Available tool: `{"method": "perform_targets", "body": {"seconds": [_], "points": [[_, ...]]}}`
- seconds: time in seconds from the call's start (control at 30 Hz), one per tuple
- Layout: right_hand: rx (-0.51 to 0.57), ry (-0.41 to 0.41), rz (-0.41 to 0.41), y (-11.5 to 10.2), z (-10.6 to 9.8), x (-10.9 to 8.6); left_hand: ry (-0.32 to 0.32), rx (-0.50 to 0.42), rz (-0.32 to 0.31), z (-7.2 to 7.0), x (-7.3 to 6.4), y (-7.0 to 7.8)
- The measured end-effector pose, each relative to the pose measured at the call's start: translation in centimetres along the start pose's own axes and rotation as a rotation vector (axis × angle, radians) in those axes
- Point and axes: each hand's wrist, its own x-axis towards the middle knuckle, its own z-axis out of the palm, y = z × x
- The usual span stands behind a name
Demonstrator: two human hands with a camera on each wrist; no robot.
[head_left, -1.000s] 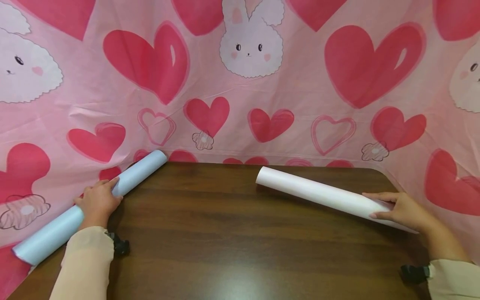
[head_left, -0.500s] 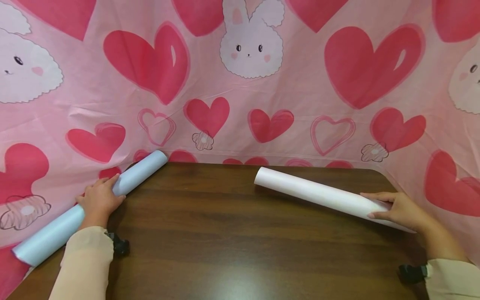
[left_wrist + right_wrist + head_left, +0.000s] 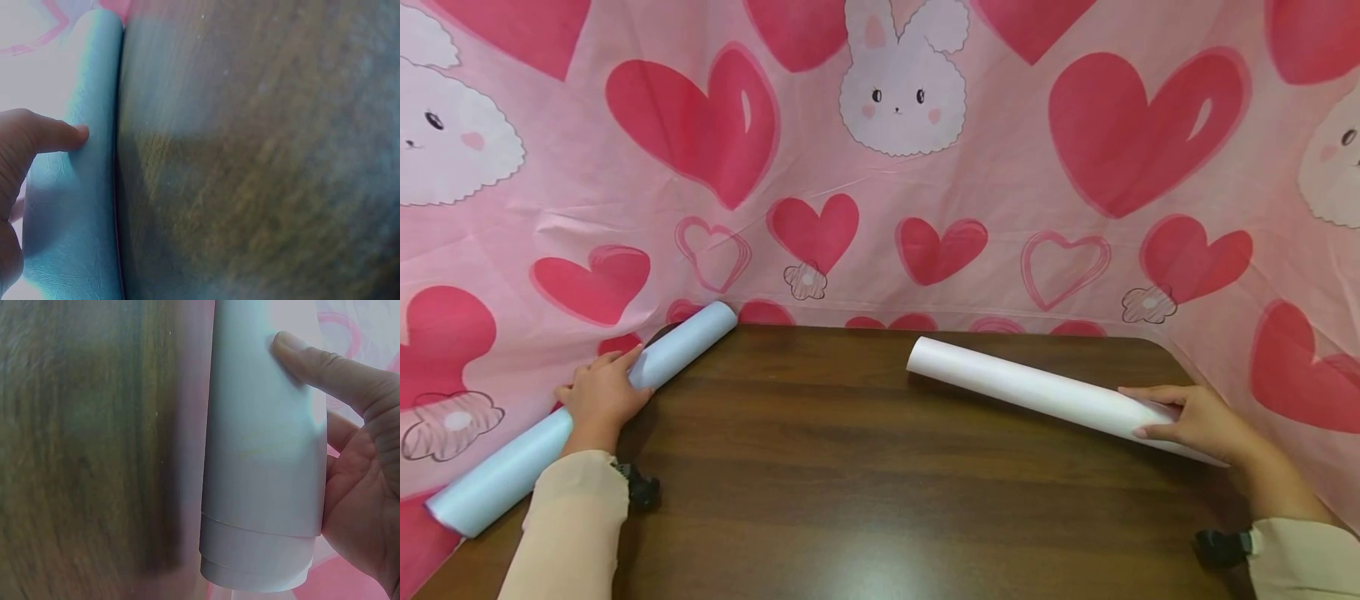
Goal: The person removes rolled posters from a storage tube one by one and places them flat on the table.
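Observation:
A long light blue roll lies slantwise along the left side of the table. My left hand grips it around the middle; in the left wrist view the thumb presses on its surface while the other fingers are mostly hidden behind. Over on the right, my right hand holds a white paper roll near its near end, thumb on one side and fingers on the other. Seen from the right wrist, that roll's end shows stepped layers, and the thumb lies across the white surface.
The brown wooden table stretches between the two rolls. A pink cloth with hearts and rabbits hangs behind it and along both sides. Black wrist cameras sit at the left cuff and right cuff.
The white roll and my right hand have shifted very slightly to the left. My left hand and the blue roll have edged a little to the right. Both grips stay the same.

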Motion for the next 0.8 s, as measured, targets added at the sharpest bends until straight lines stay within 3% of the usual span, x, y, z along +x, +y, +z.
{"method": "perform_targets", "body": {"seconds": [0.33,0.67,0.8], "points": [[-0.046,-0.004,0.024,-0.2,0.1,0.0,0.019,0.006,0.019,-0.1,0.0,0.6],[-0.056,-0.046,0.065,-0.8,0.5,0.3,0.225,-0.025,0.199,-0.2,0.6,3.9],[-0.015,-0.031,0.058,-1.2,0.7,0.6,0.235,-0.057,0.252,0.1,0.6,5.7]]}}
